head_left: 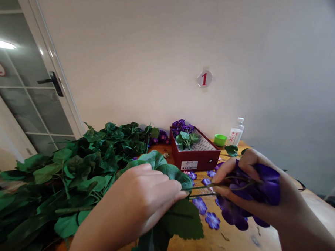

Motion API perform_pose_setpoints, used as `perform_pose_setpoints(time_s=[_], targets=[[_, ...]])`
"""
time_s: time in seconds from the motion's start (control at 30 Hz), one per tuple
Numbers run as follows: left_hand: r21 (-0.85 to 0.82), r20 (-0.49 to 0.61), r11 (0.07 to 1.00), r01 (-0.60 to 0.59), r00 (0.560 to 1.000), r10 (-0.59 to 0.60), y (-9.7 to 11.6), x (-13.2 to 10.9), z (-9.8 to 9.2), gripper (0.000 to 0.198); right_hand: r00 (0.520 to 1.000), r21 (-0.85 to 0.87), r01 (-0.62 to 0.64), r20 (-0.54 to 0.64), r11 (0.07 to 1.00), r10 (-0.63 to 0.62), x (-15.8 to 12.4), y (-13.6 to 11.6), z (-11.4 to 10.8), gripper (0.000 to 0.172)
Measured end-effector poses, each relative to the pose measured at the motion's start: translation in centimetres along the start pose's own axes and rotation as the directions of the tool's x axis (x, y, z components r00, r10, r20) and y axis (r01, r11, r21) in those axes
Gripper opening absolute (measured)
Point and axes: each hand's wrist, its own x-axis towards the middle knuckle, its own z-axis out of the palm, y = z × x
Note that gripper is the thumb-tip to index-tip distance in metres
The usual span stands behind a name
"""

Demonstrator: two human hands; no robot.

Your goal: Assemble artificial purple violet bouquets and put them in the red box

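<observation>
Holding thin dark stems (pixel 202 195) nearly level between both hands, above a wooden table (pixel 220 250). Gripping green leaves (pixel 184 220) and stems in the left hand (pixel 145 195), curled closed, with leaf blades spreading above and below the knuckles. Pinching the stems between thumb and fingers of the right hand (pixel 263 209), with purple petals (pixel 267 181) bunched against the palm and more hanging beneath. Judging from this, probably at the step of bringing leaf and flower stems together, or of pulling them apart; impossible to tell which. Seemingly calling next for a firm left hold, a precise right pinch and careful lining-up of the stems, without crushing petals. Noting also a heap of leafy sprays (pixel 94 152) to the left, loose purple-blue blossoms (pixel 212 220) on the table near the hands, and a dark red box (pixel 203 162) beyond, with purple flowers and a green sprig (pixel 187 140) inside.
</observation>
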Motion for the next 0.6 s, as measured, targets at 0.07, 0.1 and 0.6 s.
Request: perform_pose_setpoints(time_s=[0.07, 0.1, 0.6], targets=[[-0.003, 0.006, 1.000, 0.004, 1.000, -0.004, 0.02, 0.06, 0.00, 0.034, 0.999, -0.059, 0.027, 0.039, 0.998, -0.025, -0.03, 0.09, -0.15, 0.043], [-0.005, 0.010, 1.000, 0.006, 1.000, -0.006, 0.02, 0.08, 0.01, 0.034, 0.998, -0.074, 0.037, 0.048, 0.997, -0.033, -0.04, 0.10, -0.19, 0.043], [0.004, 0.096, 1.000, 0.016, 0.995, -0.016, -0.09, -0.11, 0.04, 0.034, 0.995, -0.152, 0.053, 0.094, 0.987, -0.039, -0.03, -0.32, -0.01, 0.038]])
